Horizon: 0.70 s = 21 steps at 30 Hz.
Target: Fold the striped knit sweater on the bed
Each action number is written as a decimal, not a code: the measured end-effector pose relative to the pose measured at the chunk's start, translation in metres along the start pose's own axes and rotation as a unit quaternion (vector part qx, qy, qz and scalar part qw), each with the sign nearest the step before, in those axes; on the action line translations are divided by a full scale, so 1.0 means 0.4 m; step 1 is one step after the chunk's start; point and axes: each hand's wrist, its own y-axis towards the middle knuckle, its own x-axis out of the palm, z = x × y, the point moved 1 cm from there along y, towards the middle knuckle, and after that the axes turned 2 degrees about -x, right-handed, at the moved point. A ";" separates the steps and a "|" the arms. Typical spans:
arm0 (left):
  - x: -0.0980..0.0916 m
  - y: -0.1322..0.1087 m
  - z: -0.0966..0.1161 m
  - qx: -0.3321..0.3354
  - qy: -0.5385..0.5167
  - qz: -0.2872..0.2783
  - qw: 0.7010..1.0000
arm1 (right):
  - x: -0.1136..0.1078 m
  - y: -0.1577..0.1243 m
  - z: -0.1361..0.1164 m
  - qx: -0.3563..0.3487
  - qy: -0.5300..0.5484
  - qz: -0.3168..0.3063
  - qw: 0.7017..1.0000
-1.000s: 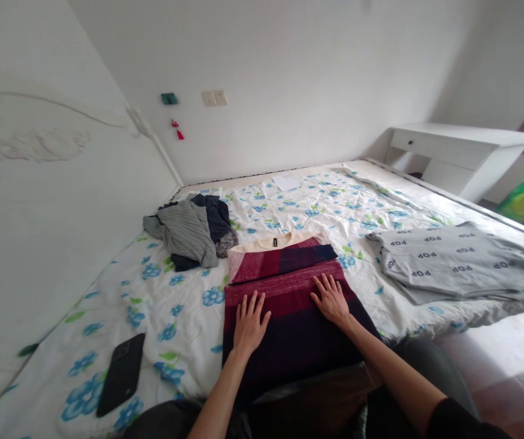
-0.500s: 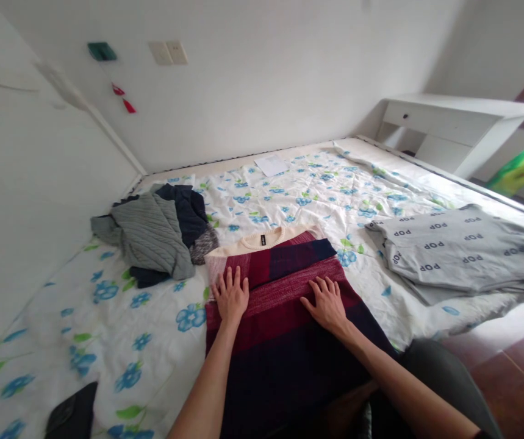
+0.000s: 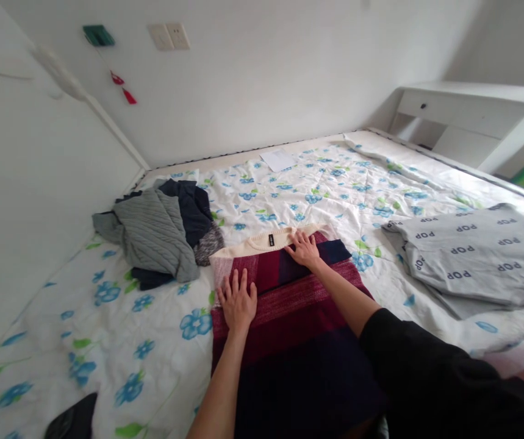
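Note:
A sweater [image 3: 289, 317] in cream, dark red and navy lies on the bed in front of me, its cream neckline at the far end. One sleeve is folded across its upper part. My left hand [image 3: 238, 302] rests flat on the sweater's left side, fingers spread. Up near the collar, my right hand [image 3: 304, 249] lies open on the folded sleeve, its fingertips touching the cream neckband. Neither hand grips the cloth. The lower end of the sweater runs toward my body, partly hidden by my right arm.
Left of the sweater sits a heap of grey and dark clothes [image 3: 156, 235]. A grey garment printed "POP" [image 3: 476, 253] lies folded at right. Paper [image 3: 277, 160] lies near the wall, a black object [image 3: 73, 419] at lower left. A white desk [image 3: 472, 116] stands beyond the bed.
My right hand has moved up and left across the sweater, from its right side to the folded sleeve near the collar. My left hand stays on the left side. The view has shifted slightly.

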 end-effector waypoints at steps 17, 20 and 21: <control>-0.002 0.003 0.005 -0.013 -0.024 -0.002 1.000 | -0.161 0.031 0.440 0.198 0.176 0.106 0.958; -0.002 0.002 0.006 -0.016 -0.020 0.001 1.000 | -0.184 0.050 0.455 0.211 0.269 0.071 0.937; -0.001 0.002 0.006 -0.017 -0.020 -0.001 1.000 | -0.187 0.056 0.453 0.214 0.292 0.058 0.930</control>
